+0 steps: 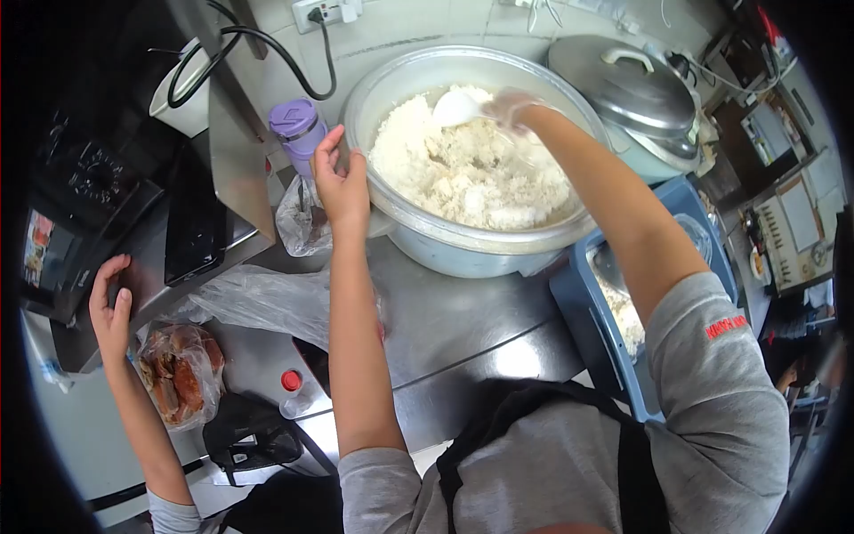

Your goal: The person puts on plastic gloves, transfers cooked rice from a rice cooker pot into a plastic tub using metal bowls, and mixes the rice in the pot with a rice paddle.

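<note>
A large metal pot [418,247] holds a mound of white cooked rice [480,182]. My right hand [513,109], seemingly in a thin clear glove and slightly blurred, grips a white rice paddle [456,108] over the rice at the pot's far side. My left hand [342,182] is at the pot's left rim, fingers loosely extended and apart, seeming to touch the outer edge. Just behind it stands a lilac lidded tumbler [298,129]. A clear plastic bag [302,222] lies beside that wrist.
A blue tub [583,298] containing some rice stands right of the pot. Behind it sits a metal lid [623,84]. At left, another person's hand [111,311] is near a metal shelf [240,173] and a bag of reddish-brown food [182,369]. A red-capped bottle [292,383] is nearby.
</note>
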{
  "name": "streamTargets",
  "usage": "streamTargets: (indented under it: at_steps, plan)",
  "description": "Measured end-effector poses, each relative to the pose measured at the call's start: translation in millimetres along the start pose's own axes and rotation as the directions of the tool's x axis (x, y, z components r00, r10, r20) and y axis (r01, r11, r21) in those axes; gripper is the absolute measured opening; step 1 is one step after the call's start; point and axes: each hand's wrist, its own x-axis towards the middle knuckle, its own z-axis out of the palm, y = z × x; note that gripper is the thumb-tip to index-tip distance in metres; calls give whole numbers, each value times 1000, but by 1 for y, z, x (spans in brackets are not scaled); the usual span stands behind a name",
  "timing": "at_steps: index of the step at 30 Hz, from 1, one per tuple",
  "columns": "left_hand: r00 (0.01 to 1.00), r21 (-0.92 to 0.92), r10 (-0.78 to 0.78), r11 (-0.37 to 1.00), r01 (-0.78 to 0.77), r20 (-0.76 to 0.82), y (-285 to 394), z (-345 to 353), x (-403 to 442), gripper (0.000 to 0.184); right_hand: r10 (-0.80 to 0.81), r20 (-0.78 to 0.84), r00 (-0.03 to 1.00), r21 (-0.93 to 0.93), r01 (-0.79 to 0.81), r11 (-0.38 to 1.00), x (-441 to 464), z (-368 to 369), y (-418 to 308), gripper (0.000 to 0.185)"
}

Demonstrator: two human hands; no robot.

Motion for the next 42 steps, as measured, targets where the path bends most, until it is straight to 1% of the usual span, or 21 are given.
streamTargets:
  at_steps: [1, 3, 5, 7, 9, 11, 13, 16, 18, 19, 21, 22, 26, 29, 31, 34, 35, 36, 39, 41, 42]
  plan:
    - [1000, -7, 1, 1000, -1, -10, 0, -1, 2, 39, -2, -2, 1000, -12, 2, 1000, -1, -7, 4, 20]
    - [1000, -51, -17, 999, 16, -13, -7, 0, -1, 39, -397, -31, 917, -508, 327, 797, -3, -6, 16, 22]
    - [999, -66, -33, 997, 34, 10, -4, 0, -1, 39, -332, 75, 940, -476, 327, 816, -44, -34, -30, 22]
    - [999, -111, -46, 993, 47, 9, -5, -1, 0, 40, -58, -183, 981, 39, 66, 997, -83, -43, -81, 19]
    - [999, -65, -50, 997, 50, 6, 0, -1, -1, 40, -292, -403, 868, -196, 229, 953, -74, -8, -108, 16]
    - [999, -61, -41, 997, 41, 2, -2, -1, -1, 39, -292, -487, 823, -268, 177, 947, -61, 34, -140, 17]
    - [1000, -15, -18, 1000, 17, -15, 1, 1, 0, 38, -280, -430, 858, -435, 76, 897, -28, 78, -162, 17]
    - [1000, -23, -3, 1000, 3, -6, 2, 5, 2, 38, -144, -568, 810, -281, -26, 959, -35, 75, -160, 16]
    - [1000, -9, -7, 1000, 7, -30, 4, 1, 1, 39, -262, -305, 915, -260, 185, 948, -28, 35, -120, 23]
    - [1000, -35, -13, 999, 12, -25, 6, 2, 0, 39, -393, -180, 902, -253, 343, 904, -8, 16, -93, 32]
    - [999, -63, -12, 998, 9, -37, 7, 4, 0, 40, -62, 59, 996, 367, 36, 929, -10, -5, -61, 32]
    - [999, -66, -16, 998, 14, -33, 4, 4, 1, 40, -199, 87, 976, -189, 213, 959, -33, -16, -58, 32]
    - [999, -64, -15, 998, 12, -47, 2, 2, 2, 40, -134, 125, 983, 407, 73, 911, -56, -14, -37, 36]
    - [999, -64, -21, 998, 19, -44, 1, 1, 2, 39, -220, 32, 975, 325, 198, 925, -98, -51, -40, 37]
    - [998, -83, -48, 996, 45, -46, 3, 2, 1, 39, -399, -290, 870, -264, 328, 907, -108, -66, -43, 30]
    - [998, -33, -45, 999, 43, -52, 5, 2, 1, 38, -376, -331, 866, -342, 261, 903, -81, -37, -63, 21]
    - [998, -32, -28, 999, 27, -53, 5, 1, 2, 38, -425, -205, 882, -485, 286, 827, -64, -15, -75, 18]
    - [998, -33, -31, 999, 29, -53, 2, 1, 3, 38, -335, -171, 926, -545, 195, 815, -57, 8, -85, 15]
    - [998, -62, -35, 998, 32, -52, 3, 5, -2, 36, -344, -229, 911, -578, 158, 801, -49, 38, -66, 14]
    - [998, -84, 3, 996, -7, -55, 5, 4, 5, 35, -497, -429, 754, -372, 354, 858, -33, 18, -29, 17]
    - [998, -63, 9, 998, -12, -59, 2, 3, 4, 34, -454, -365, 813, -326, 345, 880, -30, 5, -20, 20]
